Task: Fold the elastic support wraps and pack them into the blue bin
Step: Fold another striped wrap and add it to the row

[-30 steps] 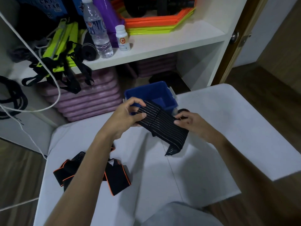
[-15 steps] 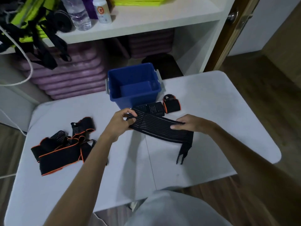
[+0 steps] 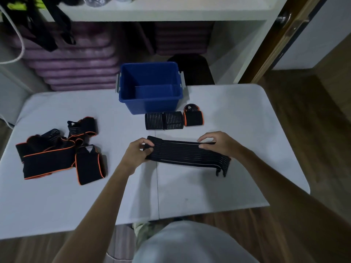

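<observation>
The left hand (image 3: 137,152) pinches one end of the striped wrap (image 3: 185,154) lying flat on the table (image 3: 228,186). The right hand (image 3: 218,143) presses it with relaxed fingers, hiding its far end. The bin (image 3: 150,86) stands behind.

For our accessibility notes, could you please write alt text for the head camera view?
A person's left hand pinches one end of a black striped wrap stretched flat on a white table while the right hand presses near the other end. Behind sit a blue bin, two folded wraps, and an unfolded pile at left.
</observation>
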